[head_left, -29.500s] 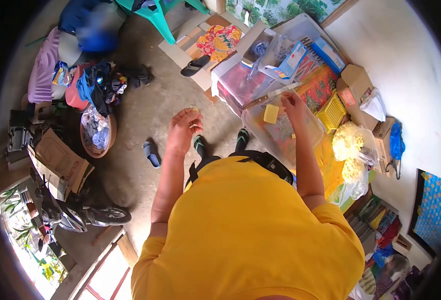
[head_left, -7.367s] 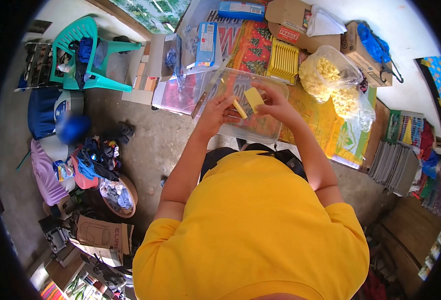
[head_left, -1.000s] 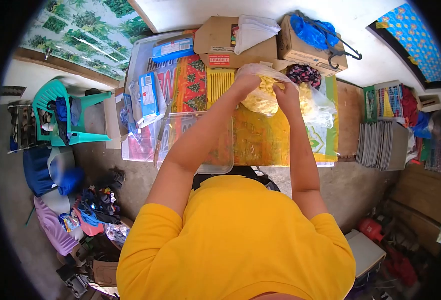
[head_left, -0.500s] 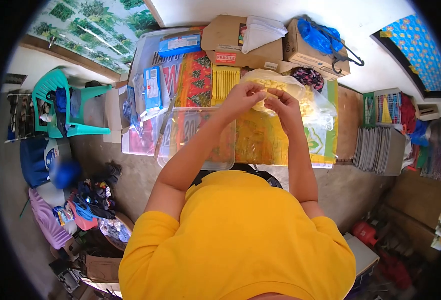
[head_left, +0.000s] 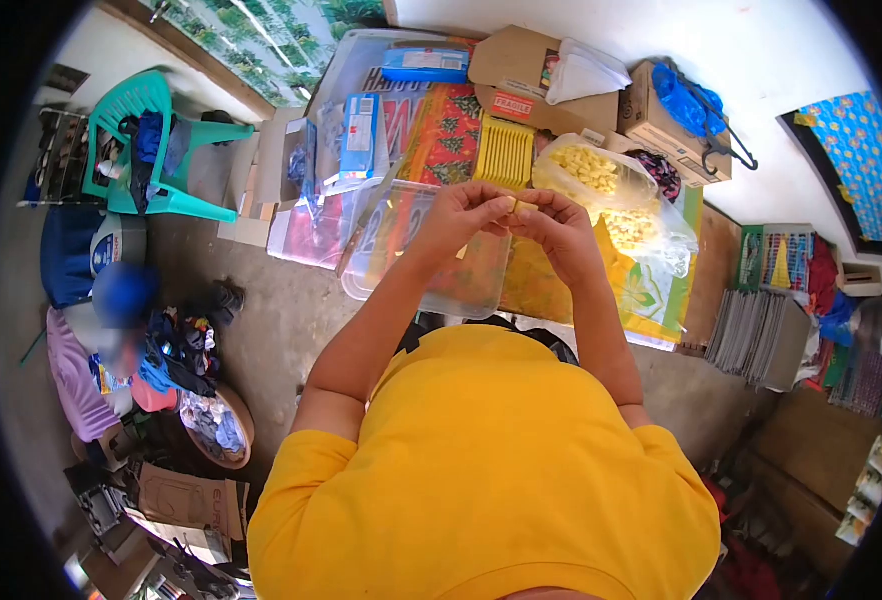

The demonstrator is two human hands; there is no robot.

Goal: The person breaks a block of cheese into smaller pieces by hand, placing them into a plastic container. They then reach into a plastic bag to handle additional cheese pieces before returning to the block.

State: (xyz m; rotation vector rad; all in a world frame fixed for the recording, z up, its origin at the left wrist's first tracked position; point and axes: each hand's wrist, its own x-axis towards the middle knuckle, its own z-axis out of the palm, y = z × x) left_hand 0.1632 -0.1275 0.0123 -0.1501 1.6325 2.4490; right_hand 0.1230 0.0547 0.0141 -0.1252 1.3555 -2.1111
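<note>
A small yellow piece (head_left: 517, 205) is pinched between the fingertips of my left hand (head_left: 469, 218) and my right hand (head_left: 559, 228). Both hands are close together above the table's front part, over the edge of a clear plastic container (head_left: 386, 262). Just behind them lies a yellow ridged tray (head_left: 504, 150). Behind and right of my right hand, an open clear plastic bag (head_left: 609, 170) holds many small yellow pieces (head_left: 583, 168).
Blue-and-white packs (head_left: 359, 135), a cardboard box (head_left: 511, 65) and a box with a blue bag (head_left: 651, 115) stand at the back. A green chair (head_left: 126, 110) is at the left, grey stacked sheets (head_left: 746, 325) at the right.
Both hands have moved away from the plastic bag, toward the front and the clear container. The view has shifted, so the table appears turned and farther right.
</note>
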